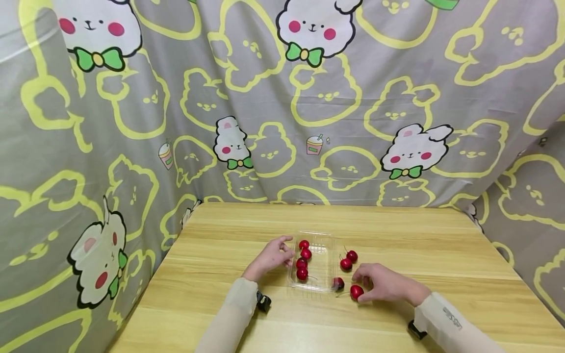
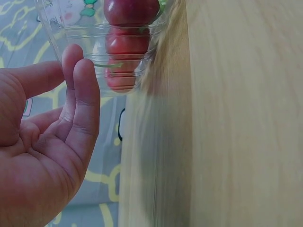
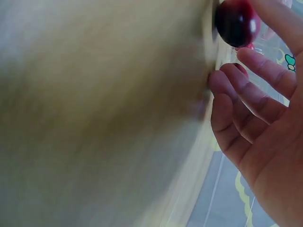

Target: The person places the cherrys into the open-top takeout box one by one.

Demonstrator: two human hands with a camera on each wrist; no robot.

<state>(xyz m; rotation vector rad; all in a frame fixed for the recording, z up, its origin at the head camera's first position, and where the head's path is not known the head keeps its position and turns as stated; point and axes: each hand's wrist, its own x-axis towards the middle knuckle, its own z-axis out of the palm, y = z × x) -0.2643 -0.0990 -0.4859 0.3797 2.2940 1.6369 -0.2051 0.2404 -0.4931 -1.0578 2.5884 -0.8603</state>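
Note:
A clear plastic box [image 1: 324, 287] stands on the table with several red cherries [image 1: 302, 263] lined up along its left side. At its left wall is my left hand [image 1: 271, 256], fingers loosely bent; in the left wrist view the fingertips [image 2: 85, 71] overlap the wall, and whether they press on it I cannot tell. To the right of the box, my right hand [image 1: 384, 283] reaches around a loose cherry [image 1: 356, 293] with thumb and fingers apart. The thumb is right beside this cherry [image 3: 236, 23], and the index fingertip stays off it.
A dark red cherry [image 1: 338, 284] lies against the box's right wall. Two more cherries [image 1: 346, 264] with stems lie behind the right hand. The wooden table [image 1: 247, 220] meets patterned cloth [image 1: 273, 122] at its back and left.

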